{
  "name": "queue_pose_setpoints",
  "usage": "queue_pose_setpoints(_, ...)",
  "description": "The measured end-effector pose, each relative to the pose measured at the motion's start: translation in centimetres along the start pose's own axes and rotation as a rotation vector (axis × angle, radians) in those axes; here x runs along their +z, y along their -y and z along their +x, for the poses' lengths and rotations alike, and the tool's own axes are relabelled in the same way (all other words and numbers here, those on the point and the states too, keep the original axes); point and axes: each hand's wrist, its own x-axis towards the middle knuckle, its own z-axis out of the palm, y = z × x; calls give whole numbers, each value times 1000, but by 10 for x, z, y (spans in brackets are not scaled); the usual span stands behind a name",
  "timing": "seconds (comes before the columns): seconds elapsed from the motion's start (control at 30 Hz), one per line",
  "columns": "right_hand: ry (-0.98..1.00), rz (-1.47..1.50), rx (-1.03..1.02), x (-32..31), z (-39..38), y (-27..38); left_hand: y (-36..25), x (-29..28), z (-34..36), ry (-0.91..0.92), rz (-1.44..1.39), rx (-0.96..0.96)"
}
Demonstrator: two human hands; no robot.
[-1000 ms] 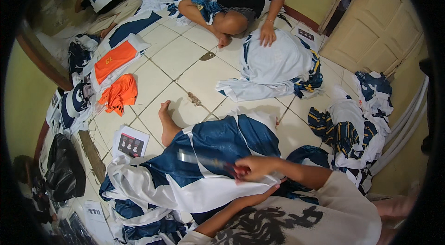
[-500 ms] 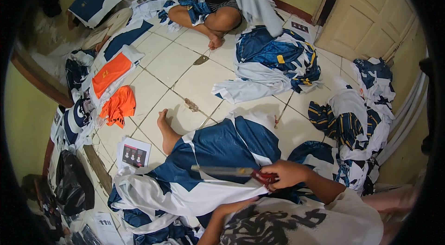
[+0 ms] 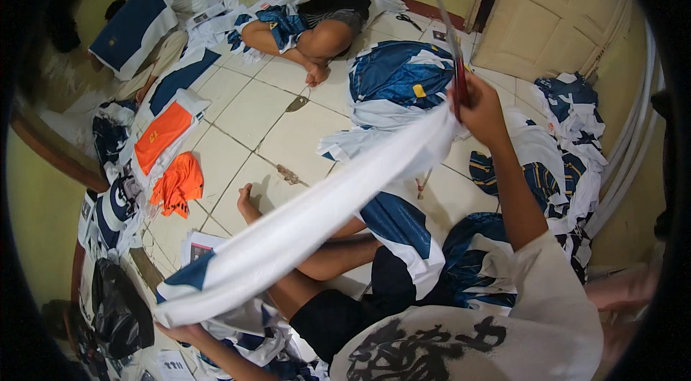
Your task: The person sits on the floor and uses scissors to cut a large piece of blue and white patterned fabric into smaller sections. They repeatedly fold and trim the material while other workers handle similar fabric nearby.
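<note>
White garment [image 3: 317, 219] stretched taut; right hand [image 3: 481, 109] raised gripping scissors [image 3: 448, 35], left hand [image 3: 180, 330] clutching hem.

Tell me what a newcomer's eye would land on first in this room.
First comes the white and navy shirt stretched in a long diagonal band across the middle, between the left hand low at the left and the raised right hand, which also grips a long thin ruler pointing upward. Next are the bright orange garments on the tiled floor at left, and another person sitting cross-legged at the top.
</note>
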Motion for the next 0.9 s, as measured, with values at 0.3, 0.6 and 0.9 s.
queue_pose_setpoints(0.3,-256,-187,-140,-3,161,-27,-46,102,203,372,779,229)
queue_pose_setpoints(0.6,-358,-12,-71,-44,35,-9,-160,-14,134,668,1360,725)
queue_pose_setpoints(0.9,-291,279,482,46,-172,-103,-59,-115,29,-24,664,153)
